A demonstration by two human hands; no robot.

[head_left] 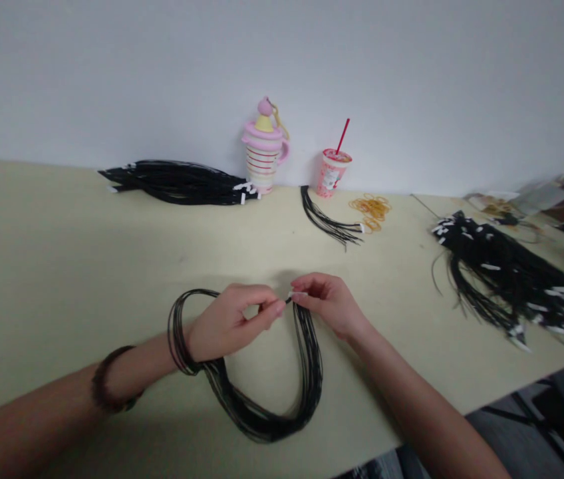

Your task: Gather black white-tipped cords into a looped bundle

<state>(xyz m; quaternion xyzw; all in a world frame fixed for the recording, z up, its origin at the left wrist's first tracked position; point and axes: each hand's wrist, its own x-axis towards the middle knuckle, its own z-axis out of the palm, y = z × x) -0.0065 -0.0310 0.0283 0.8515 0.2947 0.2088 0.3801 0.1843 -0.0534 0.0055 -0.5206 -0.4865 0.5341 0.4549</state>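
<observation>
A bundle of thin black wires [262, 422] hangs in a loop over the pale table, between and below my hands. My left hand [239, 316] is closed in a pinch on a short black wire end, and part of the bundle passes round its wrist. With fingers closed, my right hand [329, 303] grips a white connector [296, 294] from which the wires run down. The two hands nearly meet, and the fingertips partly hide the connector.
Another black wire bundle [182, 183] lies by the wall, beside a pink striped mug [262, 156]. A cup with a red straw [332, 174], a small wire bundle [332, 223] and yellow rubber bands [372, 207] are farther right. A large wire pile [516, 273] covers the table's right side.
</observation>
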